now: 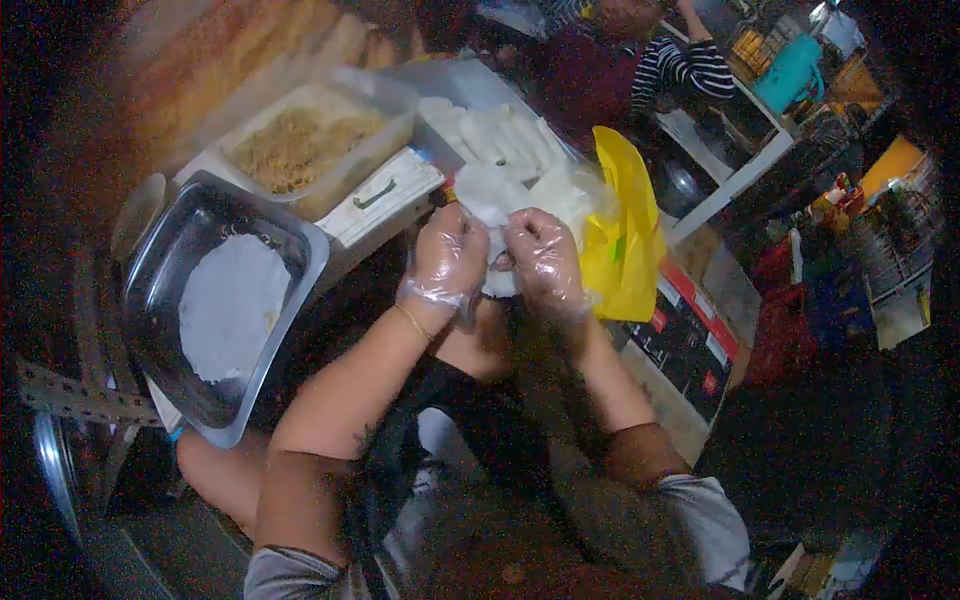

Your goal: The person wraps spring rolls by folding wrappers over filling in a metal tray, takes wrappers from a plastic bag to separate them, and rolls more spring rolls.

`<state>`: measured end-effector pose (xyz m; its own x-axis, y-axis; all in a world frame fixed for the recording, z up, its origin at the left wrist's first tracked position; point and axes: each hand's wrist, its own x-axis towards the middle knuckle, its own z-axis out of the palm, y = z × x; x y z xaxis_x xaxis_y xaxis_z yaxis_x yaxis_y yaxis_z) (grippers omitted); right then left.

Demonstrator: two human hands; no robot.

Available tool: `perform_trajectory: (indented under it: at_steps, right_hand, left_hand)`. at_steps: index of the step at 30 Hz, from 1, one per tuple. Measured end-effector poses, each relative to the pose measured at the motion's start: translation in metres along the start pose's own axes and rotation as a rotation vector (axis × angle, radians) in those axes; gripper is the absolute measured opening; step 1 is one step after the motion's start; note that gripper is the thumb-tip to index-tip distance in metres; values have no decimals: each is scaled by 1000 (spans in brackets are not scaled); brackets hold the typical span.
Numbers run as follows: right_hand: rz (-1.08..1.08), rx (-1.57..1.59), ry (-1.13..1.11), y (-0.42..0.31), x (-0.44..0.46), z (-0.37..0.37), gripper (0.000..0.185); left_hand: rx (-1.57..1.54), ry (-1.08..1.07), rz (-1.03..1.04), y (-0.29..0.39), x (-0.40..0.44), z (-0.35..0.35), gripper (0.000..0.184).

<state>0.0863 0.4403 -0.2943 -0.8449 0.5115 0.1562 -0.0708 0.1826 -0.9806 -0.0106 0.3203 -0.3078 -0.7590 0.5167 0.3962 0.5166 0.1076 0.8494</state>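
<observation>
Both my hands wear clear plastic gloves and meet at the middle of the view. My left hand [450,252] is closed, its fingers pinching one side of a thin white wrapper [488,190]. On the other side my right hand [545,255] pinches the same wrapper. A small darker bit shows between the hands, too unclear to name. Just beyond them, white folded rolls [505,135] lie side by side in a plastic container. To the left, a metal tray [310,265] holds round white sheets [235,310]. A clear plastic box [400,130] holds a brownish shredded filling [300,145].
A yellow plastic bag [625,240] hangs by my right hand, above a black and red printed box [680,350]. A white board or lid [385,195] lies beside the filling box. Another person in a striped sleeve [680,70] sits at the far side near shelving.
</observation>
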Motion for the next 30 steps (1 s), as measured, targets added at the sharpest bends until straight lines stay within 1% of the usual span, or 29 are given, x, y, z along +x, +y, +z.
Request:
perform_trajectory:
  at_steps: [1, 4, 5, 7, 8, 11, 13, 15, 16, 18, 19, 21, 22, 24, 26, 28, 30]
  right_hand:
    - [24, 40, -9, -1, -1, -1, 10]
    - [111, 228, -12, -12, -1, -3, 12]
    - [142, 301, -8, -14, -1, -4, 12]
    - [118, 198, -30, -11, 1, -7, 14]
    - [103, 146, -42, -9, 3, -8, 15]
    - [-191, -277, -6, -3, 7, -12, 14]
    - [-338, -487, 84, -4, 13, -11, 14]
    - [-255, -327, 103, -14, 8, -10, 15]
    - [-105, -77, 67, -54, -9, 1, 16]
    - [27, 47, 60, -51, -6, -1, 18]
    - [10, -77, 93, -4, 13, -17, 20]
    - [-99, -285, 110, 19, 21, -23, 24]
    - [-192, -369, 95, 25, 19, -25, 25]
    - [-252, -384, 67, 26, 14, -22, 24]
    - [-182, -246, 42, 16, 7, -12, 18]
    - [-120, -271, 80, 14, 6, -12, 20]
    - [-102, -222, 129, 21, 9, -14, 26]
  left_hand:
    - [-14, -18, -27, 0, 1, -2, 19]
    - [-71, -51, 85, -9, 6, -4, 20]
    - [-113, -53, 77, -10, 5, -3, 20]
    - [-198, -55, 60, 0, 4, -7, 20]
    - [-168, -62, 93, 1, 4, -7, 20]
    - [-91, -70, 189, 1, 5, -5, 19]
    - [-62, -58, 255, -2, 6, -3, 18]
    - [-101, -67, 243, 0, 4, -4, 17]
    - [-120, -70, 236, 2, 4, -5, 16]
    - [-200, -83, 169, 3, 5, -6, 16]
    - [-240, -92, 134, 3, 5, -6, 16]
    - [-284, -148, 99, -5, 7, -5, 17]
    - [-306, -176, 81, -7, 7, -5, 18]
    - [-168, -147, 60, 3, 4, -5, 19]
    - [-78, -95, 66, 10, 1, -5, 20]
    - [-36, -22, 104, 11, 0, -3, 19]
    - [-11, 35, 106, 7, 2, -1, 18]
